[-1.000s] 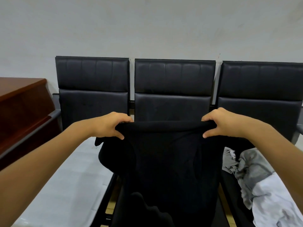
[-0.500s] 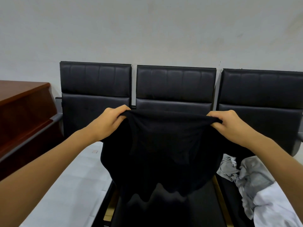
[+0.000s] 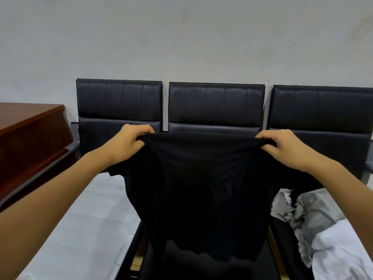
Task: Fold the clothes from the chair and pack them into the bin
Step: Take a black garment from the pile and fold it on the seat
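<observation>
A black garment [image 3: 201, 195] hangs spread out in the air over the middle seat of a row of black chairs [image 3: 216, 106]. My left hand [image 3: 129, 144] grips its top left corner and my right hand [image 3: 286, 148] grips its top right corner, with the top edge stretched between them. The garment's bottom hem hangs just above the seat. A heap of grey and white clothes [image 3: 323, 229] lies on the right-hand seat. No bin is in view.
A brown wooden desk [image 3: 30, 134] stands at the left. A pale sheet or surface [image 3: 86, 229] covers the left seat area. A plain grey wall rises behind the chairs.
Both hands have lifted the black garment higher and pulled it wider, so its hem has come up off the seat and it hangs more open.
</observation>
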